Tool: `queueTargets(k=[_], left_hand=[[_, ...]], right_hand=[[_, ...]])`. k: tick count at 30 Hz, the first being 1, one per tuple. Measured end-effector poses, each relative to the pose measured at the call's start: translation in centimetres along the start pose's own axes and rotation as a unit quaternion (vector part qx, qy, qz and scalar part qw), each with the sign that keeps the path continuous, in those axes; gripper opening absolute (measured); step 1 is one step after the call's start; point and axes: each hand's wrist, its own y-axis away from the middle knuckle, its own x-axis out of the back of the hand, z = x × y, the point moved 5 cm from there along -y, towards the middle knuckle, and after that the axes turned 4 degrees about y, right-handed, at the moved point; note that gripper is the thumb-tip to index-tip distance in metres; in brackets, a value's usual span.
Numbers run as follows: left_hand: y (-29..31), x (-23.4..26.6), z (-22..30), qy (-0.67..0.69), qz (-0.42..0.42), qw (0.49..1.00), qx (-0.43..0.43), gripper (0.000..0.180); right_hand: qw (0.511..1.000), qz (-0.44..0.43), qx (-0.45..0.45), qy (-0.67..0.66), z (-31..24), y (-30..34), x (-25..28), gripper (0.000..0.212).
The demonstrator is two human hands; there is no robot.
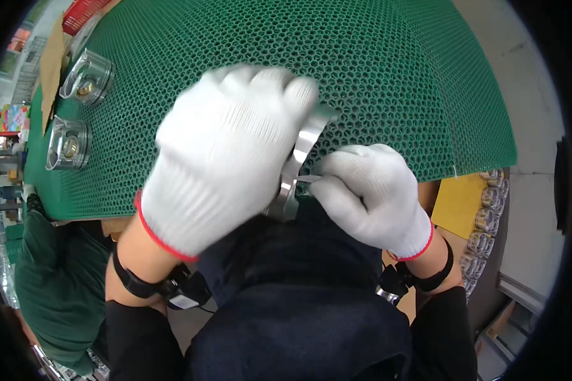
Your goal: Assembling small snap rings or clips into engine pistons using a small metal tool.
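My left hand (225,143), in a white knit glove with a red cuff, is closed around a shiny metal piston (306,141) held tilted at the near edge of the green mat. Much of the piston is hidden behind that glove. My right hand (370,193), gloved the same way, pinches a thin, pale, pointed tool (307,178). The tool's tip meets the piston's side, by a ring-shaped edge; its exact kind is too small to make out.
A green honeycomb mat (388,76) covers the table. Two metal pistons (70,147) stand at its left, beside brown cardboard (53,66). Several more pistons (486,220) line the right side by a yellow sheet (456,206). Another person's green sleeve (57,273) is at lower left.
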Motion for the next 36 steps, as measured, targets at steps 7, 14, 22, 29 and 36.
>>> queueTargets(k=[7, 14, 22, 29, 36], left_hand=[[-5.1, -0.3, -1.1, -0.051, -0.098, 0.994, -0.012, 0.029], [-3.2, 0.6, -1.2, 0.005, -0.092, 0.996, 0.014, 0.038], [11.0, -3.1, -7.9, 0.632, 0.323, 0.63, 0.316, 0.051], [12.0, -2.6, -8.3, 0.405, 0.174, 0.874, 0.203, 0.119], [10.0, -2.8, -12.0, 0.355, 0.135, 0.904, 0.198, 0.06]], right_hand=[[0.967, -0.082, 0.086, 0.224, -0.8, -0.4, 0.5, 0.025], [0.943, -0.226, 0.044, 0.239, -0.4, 0.6, -0.5, 0.029], [0.974, -0.193, -0.112, -0.043, 2.0, 3.1, -0.3, 0.02], [0.918, -0.263, -0.166, -0.246, -0.1, 1.2, -1.9, 0.023], [0.844, -0.175, -0.342, -0.373, 2.5, 6.2, -0.9, 0.043]])
